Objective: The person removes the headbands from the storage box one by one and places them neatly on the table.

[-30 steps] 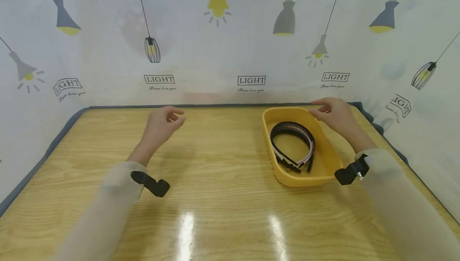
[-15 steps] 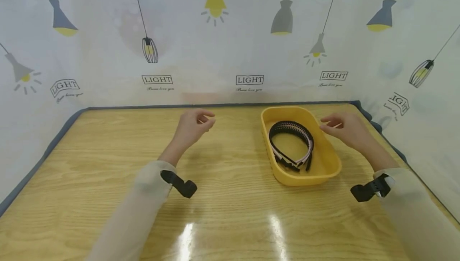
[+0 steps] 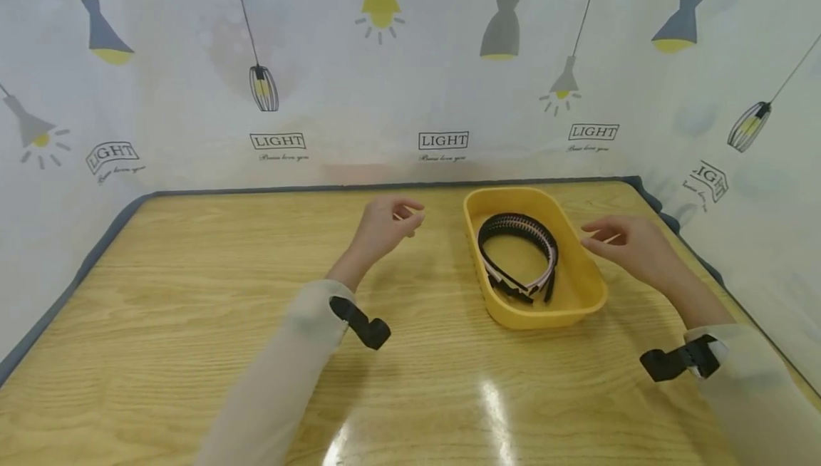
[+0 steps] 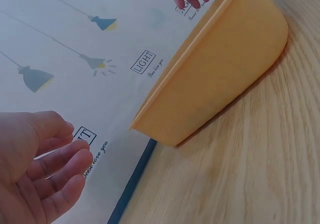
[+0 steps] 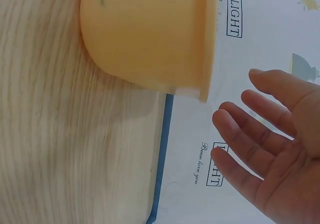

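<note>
A yellow plastic basket [image 3: 580, 295] stands on the right half of the table. Inside it lie several headbands [image 3: 548, 241], black and pale pink, stacked together against its left side. My left hand [image 3: 383, 227] hovers left of the basket, fingers loosely bent and holding nothing; the left wrist view shows the basket's outer wall [image 4: 225, 69] a short way off. Just right of the basket's rim is my right hand [image 3: 631, 246], its fingers relaxed and apart from the wall. In the right wrist view nothing lies between the fingers [image 5: 240, 174].
The wooden table [image 3: 192, 295] spreads to the left and front of the basket. A white backdrop [image 3: 359, 95] printed with lamps and lettering rises behind and at both sides. Dark edging [image 3: 308, 189] runs along the table's back. Each wrist wears a black strap-on camera [image 3: 362, 323].
My left hand has moved right across the table toward the basket. My right hand has shifted from above the basket's far right rim to lower and further right. The basket and headbands stay put.
</note>
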`<action>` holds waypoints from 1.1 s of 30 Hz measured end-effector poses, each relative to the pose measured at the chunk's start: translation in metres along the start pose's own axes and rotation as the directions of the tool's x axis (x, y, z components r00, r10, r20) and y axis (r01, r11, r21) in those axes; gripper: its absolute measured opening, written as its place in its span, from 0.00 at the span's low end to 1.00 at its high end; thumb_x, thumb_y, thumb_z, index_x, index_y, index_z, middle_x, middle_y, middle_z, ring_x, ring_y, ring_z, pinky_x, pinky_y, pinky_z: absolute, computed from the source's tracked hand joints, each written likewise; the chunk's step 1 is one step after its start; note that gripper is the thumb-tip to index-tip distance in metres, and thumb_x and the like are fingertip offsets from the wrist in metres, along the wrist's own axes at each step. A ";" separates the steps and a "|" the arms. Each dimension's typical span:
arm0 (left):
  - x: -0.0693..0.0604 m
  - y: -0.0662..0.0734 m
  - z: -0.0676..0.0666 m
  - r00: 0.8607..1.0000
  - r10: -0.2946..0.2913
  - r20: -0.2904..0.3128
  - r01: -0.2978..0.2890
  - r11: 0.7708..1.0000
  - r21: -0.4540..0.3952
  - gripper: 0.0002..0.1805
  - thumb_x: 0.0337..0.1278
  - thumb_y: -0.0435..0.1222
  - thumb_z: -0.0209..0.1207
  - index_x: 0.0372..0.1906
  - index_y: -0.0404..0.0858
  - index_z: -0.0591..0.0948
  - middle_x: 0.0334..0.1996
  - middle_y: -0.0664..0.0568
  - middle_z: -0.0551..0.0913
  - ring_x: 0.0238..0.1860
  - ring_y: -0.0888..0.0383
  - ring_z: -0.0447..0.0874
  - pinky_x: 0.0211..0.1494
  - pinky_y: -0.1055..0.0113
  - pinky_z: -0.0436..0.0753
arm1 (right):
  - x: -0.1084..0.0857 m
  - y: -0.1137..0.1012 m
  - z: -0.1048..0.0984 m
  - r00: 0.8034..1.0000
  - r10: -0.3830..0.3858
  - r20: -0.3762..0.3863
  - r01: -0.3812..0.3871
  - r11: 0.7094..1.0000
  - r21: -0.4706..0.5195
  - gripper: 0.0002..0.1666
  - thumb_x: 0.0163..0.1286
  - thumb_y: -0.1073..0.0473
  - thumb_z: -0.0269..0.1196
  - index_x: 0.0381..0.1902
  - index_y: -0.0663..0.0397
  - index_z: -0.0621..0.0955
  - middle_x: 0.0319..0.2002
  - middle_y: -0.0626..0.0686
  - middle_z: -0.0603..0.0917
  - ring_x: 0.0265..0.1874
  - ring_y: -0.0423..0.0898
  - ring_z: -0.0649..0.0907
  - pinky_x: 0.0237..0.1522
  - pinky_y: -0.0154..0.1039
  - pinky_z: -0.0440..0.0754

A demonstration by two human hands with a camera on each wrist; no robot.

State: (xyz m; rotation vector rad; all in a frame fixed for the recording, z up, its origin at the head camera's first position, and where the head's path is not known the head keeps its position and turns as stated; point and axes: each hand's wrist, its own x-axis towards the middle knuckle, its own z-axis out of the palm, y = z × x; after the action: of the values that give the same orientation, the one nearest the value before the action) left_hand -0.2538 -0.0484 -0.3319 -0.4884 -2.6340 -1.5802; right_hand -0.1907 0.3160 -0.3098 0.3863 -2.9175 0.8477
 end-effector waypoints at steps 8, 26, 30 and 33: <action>0.012 0.008 0.020 0.999 -0.023 0.046 0.025 0.998 -0.061 0.12 0.57 0.35 0.59 0.46 0.37 0.82 0.30 0.45 0.83 0.30 0.47 0.83 0.26 0.68 0.76 | -0.010 0.007 0.000 1.000 0.013 0.004 -0.013 1.000 0.002 0.22 0.65 0.53 0.60 0.50 0.65 0.77 0.39 0.64 0.81 0.34 0.58 0.81 0.33 0.50 0.80; 0.040 0.021 0.053 0.990 -0.015 0.138 0.023 0.998 -0.060 0.13 0.58 0.36 0.58 0.47 0.38 0.81 0.31 0.47 0.82 0.28 0.54 0.83 0.29 0.67 0.78 | -0.018 0.012 0.011 0.995 0.091 0.040 -0.092 0.995 0.034 0.25 0.65 0.51 0.60 0.51 0.65 0.77 0.37 0.60 0.83 0.36 0.55 0.81 0.34 0.44 0.78; 0.046 0.024 0.059 0.987 -0.015 0.162 0.023 0.999 -0.045 0.13 0.58 0.36 0.58 0.48 0.37 0.80 0.32 0.47 0.82 0.29 0.54 0.83 0.29 0.68 0.79 | -0.018 0.014 0.014 0.994 0.099 0.047 -0.101 0.994 0.051 0.25 0.64 0.51 0.61 0.51 0.66 0.77 0.37 0.60 0.83 0.36 0.53 0.82 0.32 0.37 0.78; 0.050 0.024 0.063 0.984 -0.013 0.177 0.018 0.999 -0.027 0.14 0.58 0.35 0.58 0.48 0.35 0.80 0.33 0.46 0.82 0.29 0.54 0.82 0.29 0.69 0.79 | -0.017 0.015 0.016 0.994 0.099 0.049 -0.102 0.993 0.054 0.25 0.63 0.51 0.61 0.51 0.67 0.77 0.37 0.60 0.83 0.36 0.52 0.82 0.31 0.35 0.78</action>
State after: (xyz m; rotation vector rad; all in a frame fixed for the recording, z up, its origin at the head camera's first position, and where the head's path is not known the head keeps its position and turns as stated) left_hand -0.2864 0.0294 -0.3321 -0.6394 -2.7514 -1.6533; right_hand -0.1777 0.3234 -0.3331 0.2680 -2.9829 0.9487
